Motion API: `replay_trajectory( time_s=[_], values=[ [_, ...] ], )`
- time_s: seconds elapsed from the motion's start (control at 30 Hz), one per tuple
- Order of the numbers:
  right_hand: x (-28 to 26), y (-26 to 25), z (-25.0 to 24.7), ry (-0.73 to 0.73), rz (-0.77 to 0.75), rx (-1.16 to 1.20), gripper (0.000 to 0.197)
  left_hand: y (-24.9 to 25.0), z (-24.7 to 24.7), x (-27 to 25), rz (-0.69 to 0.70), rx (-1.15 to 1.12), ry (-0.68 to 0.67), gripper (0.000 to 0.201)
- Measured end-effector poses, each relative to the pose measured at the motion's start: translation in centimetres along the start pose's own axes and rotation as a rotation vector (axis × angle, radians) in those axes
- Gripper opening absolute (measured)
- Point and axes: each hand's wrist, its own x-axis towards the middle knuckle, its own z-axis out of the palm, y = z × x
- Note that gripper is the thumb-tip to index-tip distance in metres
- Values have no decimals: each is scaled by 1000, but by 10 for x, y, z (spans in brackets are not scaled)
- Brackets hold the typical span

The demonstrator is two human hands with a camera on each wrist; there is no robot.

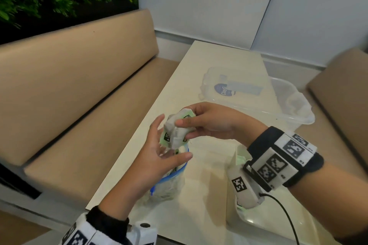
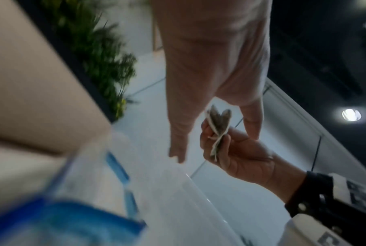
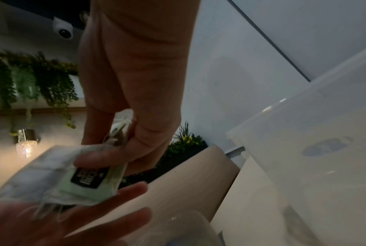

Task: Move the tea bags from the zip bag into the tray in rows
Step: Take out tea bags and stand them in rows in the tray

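My right hand (image 1: 183, 129) grips a bunch of pale green tea bags (image 1: 173, 135) with black labels, held in the air just above the mouth of the zip bag (image 1: 169, 185). The clear zip bag with its blue zip strip stands on the table under my left hand (image 1: 157, 151). That hand is spread with straight fingers beside and under the bunch, and the right wrist view shows its palm (image 3: 83, 224) below the tea bags (image 3: 87, 183). The white tray (image 1: 258, 225) lies at the near right under my right wrist, with green tea bags (image 1: 241, 158) in its far end.
A clear plastic lid (image 1: 233, 87) and a clear plastic box (image 1: 288, 101) lie at the far right of the cream table (image 1: 209, 61). A beige bench (image 1: 79, 95) runs along the table's left edge. A black cable (image 1: 286, 217) hangs from my right wrist.
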Motion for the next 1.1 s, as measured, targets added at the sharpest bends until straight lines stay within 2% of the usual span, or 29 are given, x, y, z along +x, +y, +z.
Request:
replay_trajectory(
  time_s=[0.13,0.27,0.5,0.57,0.73,0.87,0.97,1.1],
  values=[
    [-30,5,-2,61,-24,-92,10,6,32,9,-124,-364,-103,63],
    [-51,21,-9,215,-28,-269,28,5,54,17,-259,-589,-158,53],
    [-78,37,-22,354,35,-500,30,-1,75,25,-372,-662,-243,43],
    [-83,38,-25,377,6,-500,26,-3,79,26,-391,-657,-248,44],
    [-93,41,-34,507,-90,-690,17,-3,86,26,-394,-665,-293,42],
    [-94,44,-33,547,-124,-666,18,-2,90,25,-421,-684,-280,38],
    [-96,43,-32,564,-132,-545,18,-2,91,24,-426,-707,-263,36],
    [-101,40,-35,492,-95,-418,16,-2,94,23,-412,-695,-221,41]
  ],
)
